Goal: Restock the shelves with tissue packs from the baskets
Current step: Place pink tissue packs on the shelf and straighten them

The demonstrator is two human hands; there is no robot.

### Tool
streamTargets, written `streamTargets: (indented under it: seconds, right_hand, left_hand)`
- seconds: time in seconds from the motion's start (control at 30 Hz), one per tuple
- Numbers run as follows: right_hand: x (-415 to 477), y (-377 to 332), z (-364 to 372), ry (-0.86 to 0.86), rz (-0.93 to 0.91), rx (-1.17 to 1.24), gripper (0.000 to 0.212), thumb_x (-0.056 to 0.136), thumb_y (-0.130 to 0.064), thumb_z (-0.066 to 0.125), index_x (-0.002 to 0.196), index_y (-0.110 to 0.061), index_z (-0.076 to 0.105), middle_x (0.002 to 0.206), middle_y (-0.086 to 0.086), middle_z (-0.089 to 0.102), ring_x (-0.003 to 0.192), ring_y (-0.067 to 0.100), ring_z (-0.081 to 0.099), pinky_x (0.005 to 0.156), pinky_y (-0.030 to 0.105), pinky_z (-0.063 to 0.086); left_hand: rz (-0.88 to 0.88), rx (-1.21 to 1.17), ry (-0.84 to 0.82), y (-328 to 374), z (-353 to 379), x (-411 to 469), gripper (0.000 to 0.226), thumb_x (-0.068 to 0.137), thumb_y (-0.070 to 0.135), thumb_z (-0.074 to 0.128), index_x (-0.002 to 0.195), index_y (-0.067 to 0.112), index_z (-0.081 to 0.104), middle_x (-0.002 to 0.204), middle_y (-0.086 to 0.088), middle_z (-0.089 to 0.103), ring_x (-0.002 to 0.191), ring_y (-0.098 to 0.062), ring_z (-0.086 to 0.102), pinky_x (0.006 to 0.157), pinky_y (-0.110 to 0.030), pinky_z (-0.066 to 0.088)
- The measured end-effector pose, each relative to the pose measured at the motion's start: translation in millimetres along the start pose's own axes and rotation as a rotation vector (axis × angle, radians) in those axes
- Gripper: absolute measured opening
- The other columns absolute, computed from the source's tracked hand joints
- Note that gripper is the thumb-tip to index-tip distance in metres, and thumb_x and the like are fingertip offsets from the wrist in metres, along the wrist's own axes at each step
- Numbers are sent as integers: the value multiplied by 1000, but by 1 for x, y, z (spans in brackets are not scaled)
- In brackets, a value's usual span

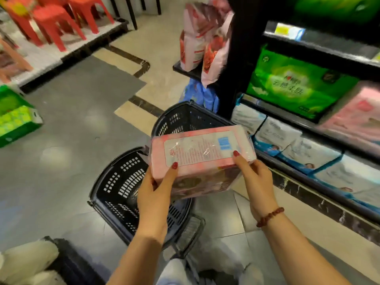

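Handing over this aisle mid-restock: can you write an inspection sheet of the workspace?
Surface: grey tiled floor, black baskets standing on it.
Job's things: pink tissue pack held above the baskets; shelves at right hold green, pink and white-blue packs.
Clutter: green box on the floor at left.
Hands: left hand and right hand grip the pack from either side.
Cables: nothing seen.
Surroundings: red stools far left; pink bags at the shelf end.
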State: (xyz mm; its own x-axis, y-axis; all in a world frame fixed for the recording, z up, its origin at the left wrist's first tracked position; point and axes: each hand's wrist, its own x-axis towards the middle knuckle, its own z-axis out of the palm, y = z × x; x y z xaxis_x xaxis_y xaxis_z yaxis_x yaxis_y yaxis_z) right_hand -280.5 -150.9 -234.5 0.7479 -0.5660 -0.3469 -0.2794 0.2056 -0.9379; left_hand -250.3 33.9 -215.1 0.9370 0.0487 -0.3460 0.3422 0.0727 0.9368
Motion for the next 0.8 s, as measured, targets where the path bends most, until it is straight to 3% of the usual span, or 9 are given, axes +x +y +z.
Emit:
streamTargets:
  seconds: [0.1, 0.23, 0.3, 0.4, 0.5, 0.6, 0.73, 0.8]
  right_hand:
    - [-6, -14, -66, 56, -43, 35, 34, 83, -34, 68, 106, -10, 65, 97, 0, 71, 81, 3, 65, 67, 16, 49]
    - [-17, -31, -164, 136, -92, 26, 28, 78, -44, 69, 88, -18, 65, 92, 0, 72, 84, 13, 67, 71, 26, 51]
    - [-23, -39, -210, 189, -104, 21, 40, 70, -56, 72, 81, -19, 65, 88, 0, 72, 83, 18, 67, 70, 34, 53]
    - [-34, -54, -273, 292, -113, 40, 63, 53, -70, 72, 86, -16, 71, 87, 2, 74, 86, 23, 69, 79, 44, 57]
    - [-44, -66, -326, 394, -165, 65, 66, 53, -70, 66, 88, -14, 70, 87, 2, 74, 86, 22, 69, 80, 41, 56]
    - [-50, -77, -367, 492, -207, 54, 69, 55, -72, 64, 87, -11, 70, 87, 3, 73, 86, 21, 68, 78, 37, 55]
    - [-53, -99, -408, 648, -316, 24, 66, 62, -71, 61, 73, -6, 63, 72, 8, 67, 68, 16, 58, 64, 32, 46]
    - [-50, -111, -427, 736, -338, -38, 51, 73, -61, 59, 58, -13, 50, 53, -4, 52, 57, 13, 45, 55, 29, 34]
  left_hand:
    - [49, 26, -33, 2, 52, -35, 32, 84, 30, 67, 116, 30, 63, 104, 10, 71, 86, 1, 68, 65, -12, 51]
    - [67, 57, -76, -5, 129, -83, 29, 81, 32, 70, 110, 27, 68, 95, 9, 74, 83, -10, 71, 77, -32, 55]
    - [96, 89, -104, -5, 166, -106, 28, 80, 34, 71, 107, 26, 70, 91, 10, 73, 87, -11, 69, 78, -33, 55]
    - [149, 111, -205, -3, 217, -134, 27, 80, 31, 72, 105, 22, 71, 92, 6, 74, 85, -10, 69, 77, -31, 54]
    - [198, 197, -306, -3, 265, -152, 23, 75, 40, 75, 96, 31, 72, 86, 13, 74, 86, -9, 68, 85, -38, 54]
    - [255, 257, -356, 0, 310, -166, 22, 64, 58, 74, 70, 38, 70, 70, 14, 71, 74, -10, 66, 77, -38, 54]
    - [315, 308, -439, 9, 366, -184, 31, 66, 67, 66, 72, 37, 70, 72, 14, 70, 79, -13, 66, 77, -41, 53]
    - [329, 287, -483, 13, 394, -186, 28, 69, 65, 66, 76, 39, 70, 75, 17, 70, 83, -11, 66, 79, -39, 53]
